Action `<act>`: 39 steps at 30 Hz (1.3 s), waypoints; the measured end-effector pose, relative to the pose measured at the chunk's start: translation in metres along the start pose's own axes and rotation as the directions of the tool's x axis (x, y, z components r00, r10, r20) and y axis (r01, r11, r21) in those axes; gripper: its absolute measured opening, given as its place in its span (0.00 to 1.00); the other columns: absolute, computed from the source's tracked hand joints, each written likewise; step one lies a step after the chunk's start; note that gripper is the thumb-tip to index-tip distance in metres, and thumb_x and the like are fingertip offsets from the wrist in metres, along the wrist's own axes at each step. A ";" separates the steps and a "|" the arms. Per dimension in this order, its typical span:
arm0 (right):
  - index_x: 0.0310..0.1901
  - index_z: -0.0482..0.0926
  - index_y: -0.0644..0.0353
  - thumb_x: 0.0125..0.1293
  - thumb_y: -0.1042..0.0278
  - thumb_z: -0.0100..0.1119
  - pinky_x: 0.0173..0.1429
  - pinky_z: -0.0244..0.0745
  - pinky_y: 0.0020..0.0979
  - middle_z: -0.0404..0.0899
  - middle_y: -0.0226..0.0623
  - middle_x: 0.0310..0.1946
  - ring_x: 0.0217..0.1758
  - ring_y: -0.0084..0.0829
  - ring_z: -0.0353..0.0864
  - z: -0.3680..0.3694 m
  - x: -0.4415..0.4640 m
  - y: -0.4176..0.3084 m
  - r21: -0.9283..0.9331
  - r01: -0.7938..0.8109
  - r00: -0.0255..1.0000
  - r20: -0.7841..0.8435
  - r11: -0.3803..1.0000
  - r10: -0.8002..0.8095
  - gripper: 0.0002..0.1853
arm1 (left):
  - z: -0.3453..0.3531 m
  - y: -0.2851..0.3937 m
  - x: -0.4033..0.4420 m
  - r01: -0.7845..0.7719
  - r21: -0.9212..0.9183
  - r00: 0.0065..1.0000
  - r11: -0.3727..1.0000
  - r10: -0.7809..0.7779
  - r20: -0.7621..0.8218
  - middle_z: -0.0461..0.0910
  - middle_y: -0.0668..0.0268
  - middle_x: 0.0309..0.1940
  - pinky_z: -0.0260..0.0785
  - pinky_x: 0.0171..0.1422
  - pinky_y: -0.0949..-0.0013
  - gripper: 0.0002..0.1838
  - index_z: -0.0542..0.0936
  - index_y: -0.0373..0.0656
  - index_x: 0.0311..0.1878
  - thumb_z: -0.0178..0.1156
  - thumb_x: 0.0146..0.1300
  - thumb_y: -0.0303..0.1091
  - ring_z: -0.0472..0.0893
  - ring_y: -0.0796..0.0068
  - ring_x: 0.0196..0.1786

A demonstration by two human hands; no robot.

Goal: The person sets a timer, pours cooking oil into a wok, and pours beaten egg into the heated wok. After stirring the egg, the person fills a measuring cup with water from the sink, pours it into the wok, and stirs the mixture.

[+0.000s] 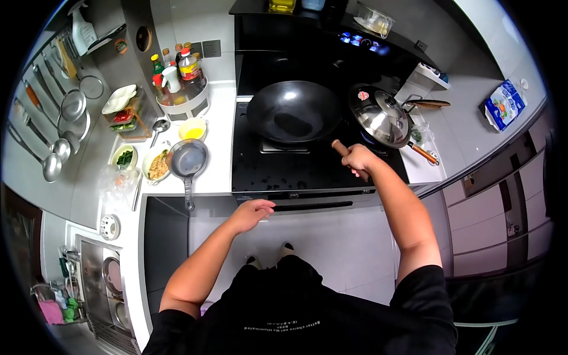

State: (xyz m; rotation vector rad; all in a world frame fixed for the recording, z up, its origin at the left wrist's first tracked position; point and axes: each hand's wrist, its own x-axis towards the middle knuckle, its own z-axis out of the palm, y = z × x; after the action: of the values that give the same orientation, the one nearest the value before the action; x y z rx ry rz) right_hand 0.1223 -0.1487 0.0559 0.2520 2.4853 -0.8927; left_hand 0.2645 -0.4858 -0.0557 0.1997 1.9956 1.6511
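A dark wok (293, 112) sits on the left burner of the black stove, with some liquid or a wet sheen at its bottom. My right hand (360, 160) is wrapped round the wok's wooden handle (339, 146). My left hand (253, 215) hangs in front of the stove's front edge, fingers loosely stretched out and holding nothing. On the counter to the left, a steel ladle-like pan (187, 158) has its handle over the edge. Near it are a bowl of yellow liquid (193, 128) and a dish of mixed food (158, 165).
A lidded pan (381, 116) with a wooden handle occupies the right burner. Left, a bowl of chopped greens (124, 157), a spoon (160, 126), a plastic bag (118, 186) and a bottle rack (188, 106) stand on the counter. Utensils (73, 105) hang on the wall above the sink (94, 260) side.
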 end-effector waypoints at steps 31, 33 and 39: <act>0.34 0.73 0.65 0.54 0.76 0.59 0.14 0.67 0.29 0.71 0.33 0.17 0.13 0.25 0.70 -0.020 0.001 0.046 0.039 0.072 0.997 -0.004 0.997 -0.072 0.07 | 0.044 0.008 0.008 0.094 -0.120 0.979 0.988 -0.114 -0.172 0.80 0.72 0.43 0.67 0.46 0.76 0.15 0.76 0.42 0.54 0.48 0.67 0.32 0.77 0.82 0.43; 0.36 0.73 0.66 0.53 0.75 0.60 0.15 0.68 0.30 0.72 0.35 0.17 0.13 0.26 0.72 -0.023 0.001 0.049 -0.016 0.088 0.995 -0.051 0.996 -0.088 0.09 | 0.049 0.012 0.011 0.084 -0.146 0.976 0.986 -0.110 -0.186 0.81 0.68 0.42 0.68 0.46 0.76 0.15 0.76 0.38 0.53 0.48 0.67 0.30 0.77 0.80 0.42; 0.38 0.76 0.65 0.50 0.70 0.64 0.36 0.75 0.37 0.79 0.47 0.26 0.29 0.41 0.81 0.011 0.010 0.095 -0.234 0.312 0.868 -0.324 0.921 -0.377 0.14 | 0.049 -0.002 0.009 0.117 -0.035 0.981 0.992 -0.121 -0.151 0.80 0.72 0.43 0.67 0.48 0.73 0.15 0.76 0.43 0.54 0.49 0.68 0.34 0.77 0.80 0.44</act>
State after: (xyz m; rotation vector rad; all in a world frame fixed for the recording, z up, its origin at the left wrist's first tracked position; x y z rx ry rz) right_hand 0.1489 -0.0828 -0.0084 -0.1082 3.0021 -0.8136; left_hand 0.2816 -0.4399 -0.0654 -0.0577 2.0538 1.6580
